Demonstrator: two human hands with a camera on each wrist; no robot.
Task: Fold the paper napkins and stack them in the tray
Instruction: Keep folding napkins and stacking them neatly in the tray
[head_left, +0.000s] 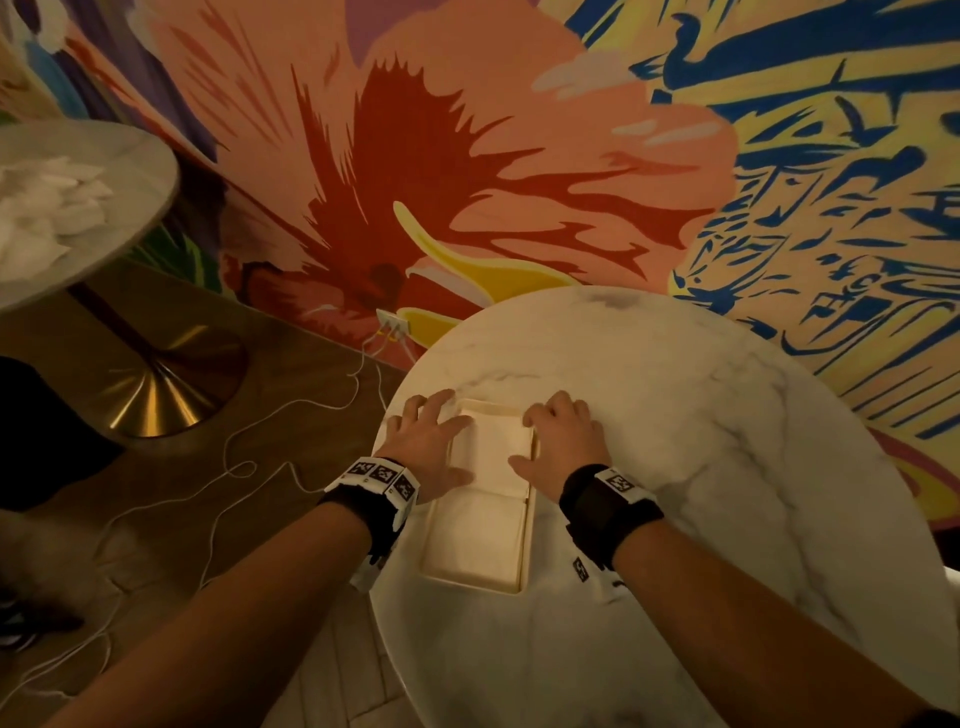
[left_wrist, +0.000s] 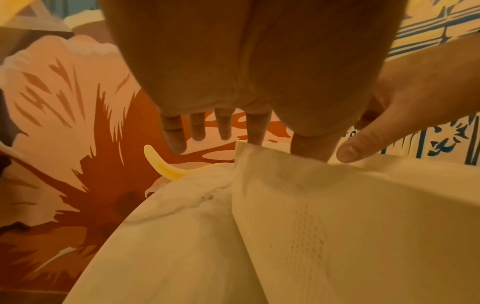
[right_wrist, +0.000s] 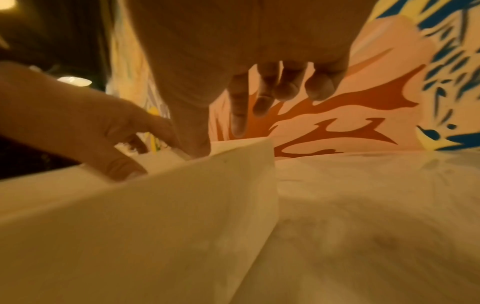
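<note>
A cream rectangular tray (head_left: 524, 561) lies on the round marble table (head_left: 675, 467), near its left edge. Two piles of folded napkins sit in it, one at the far end (head_left: 493, 447) and one at the near end (head_left: 478, 530). My left hand (head_left: 457, 449) lies at the tray's left side with fingers spread straight and the thumb on the far pile. My right hand (head_left: 522, 441) is at the right rim, fingers loosely bent, thumb on the same pile. The left wrist view shows my left hand (left_wrist: 283, 144) touching the embossed napkin's (left_wrist: 337, 216) edge. In the right wrist view my right hand (right_wrist: 215, 133) reaches over the tray wall (right_wrist: 155, 205).
A second round table (head_left: 130, 156) at the far left carries a heap of loose white napkins (head_left: 41, 208) and stands on a brass pedestal (head_left: 156, 395). White cables (head_left: 234, 467) run across the floor from a wall outlet (head_left: 393, 325). The painted wall stands close behind the table.
</note>
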